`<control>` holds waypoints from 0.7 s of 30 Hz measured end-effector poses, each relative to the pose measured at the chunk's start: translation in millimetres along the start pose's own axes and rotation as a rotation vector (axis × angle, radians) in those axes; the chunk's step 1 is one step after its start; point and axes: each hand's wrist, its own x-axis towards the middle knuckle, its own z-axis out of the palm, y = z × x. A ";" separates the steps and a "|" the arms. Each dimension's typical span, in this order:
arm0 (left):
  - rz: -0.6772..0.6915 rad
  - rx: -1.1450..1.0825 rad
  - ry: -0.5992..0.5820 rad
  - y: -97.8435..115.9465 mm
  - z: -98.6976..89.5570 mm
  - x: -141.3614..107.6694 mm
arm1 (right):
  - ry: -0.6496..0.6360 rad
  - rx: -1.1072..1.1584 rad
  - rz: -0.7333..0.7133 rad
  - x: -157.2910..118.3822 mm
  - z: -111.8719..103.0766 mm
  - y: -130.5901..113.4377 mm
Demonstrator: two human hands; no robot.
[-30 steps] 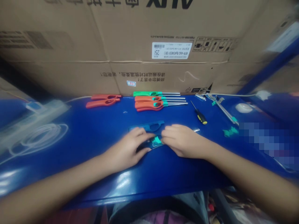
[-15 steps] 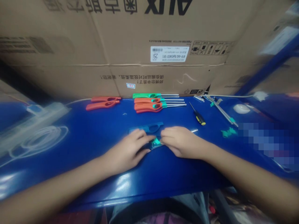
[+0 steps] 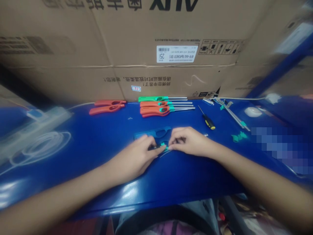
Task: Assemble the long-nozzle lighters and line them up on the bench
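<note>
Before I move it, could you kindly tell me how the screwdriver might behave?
The screwdriver is probably heaviest at its handle, far thicker than its shaft. It may roll if nudged, as the handle looks roundish, and could slide on the glossy table.

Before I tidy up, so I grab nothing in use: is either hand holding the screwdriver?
No, the screwdriver lies on the table, apart from the left hand and the right hand.

The head camera looks forward and down (quite closely) over the tabletop (image 3: 95, 140).
</note>
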 end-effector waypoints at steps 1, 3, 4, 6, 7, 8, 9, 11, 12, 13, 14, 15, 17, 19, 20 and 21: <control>0.002 0.008 -0.002 0.4 -0.5 -0.2 | 0.031 0.014 0.000 -0.1 -2.1 -0.3; 0.002 0.020 -0.007 0.6 -1.2 -0.8 | 0.155 0.036 0.021 -0.4 -8.6 -0.8; 0.002 0.024 -0.010 0.4 -1.3 -1.0 | 0.234 0.041 0.043 -0.6 -12.5 -0.5; 0.006 0.027 -0.015 -0.4 -0.8 -1.0 | 0.368 0.035 0.089 -1.0 -19.7 1.1; 0.007 0.030 -0.016 -1.1 -0.3 -0.7 | 0.406 0.028 0.107 -1.2 -22.3 2.4; 0.007 0.034 -0.014 -1.8 0.3 -0.4 | 0.423 0.022 0.121 -1.3 -24.1 3.9; 0.007 0.043 -0.009 -2.5 1.0 0.1 | 0.425 0.019 0.129 -1.5 -24.9 5.3; 0.013 0.062 0.002 -4.0 2.2 1.0 | 0.390 0.010 0.123 -1.7 -24.9 7.6; 0.017 0.072 0.007 -4.6 2.7 1.4 | 0.367 0.003 0.114 -1.8 -24.6 8.3; 0.022 0.080 0.010 -5.3 2.9 1.6 | 0.348 -0.004 0.104 -2.0 -24.5 8.8; 0.029 0.087 0.013 -5.9 3.1 1.7 | 0.336 -0.010 0.098 -2.2 -24.8 9.1; 0.036 0.091 0.016 -6.5 3.2 1.7 | 0.331 -0.015 0.097 -2.5 -25.7 9.3; 0.056 0.091 0.025 -8.0 3.6 1.3 | 0.344 -0.018 0.103 -3.1 -28.5 9.6; 0.074 0.079 0.045 -9.5 4.6 0.8 | 0.344 -0.023 0.096 -3.8 -30.8 9.7; 0.080 0.070 0.059 -10.3 5.4 0.5 | 0.327 -0.025 0.074 -4.1 -31.1 9.6; 0.085 0.059 0.076 -11.1 6.2 0.3 | 0.298 -0.026 0.039 -4.4 -30.8 9.5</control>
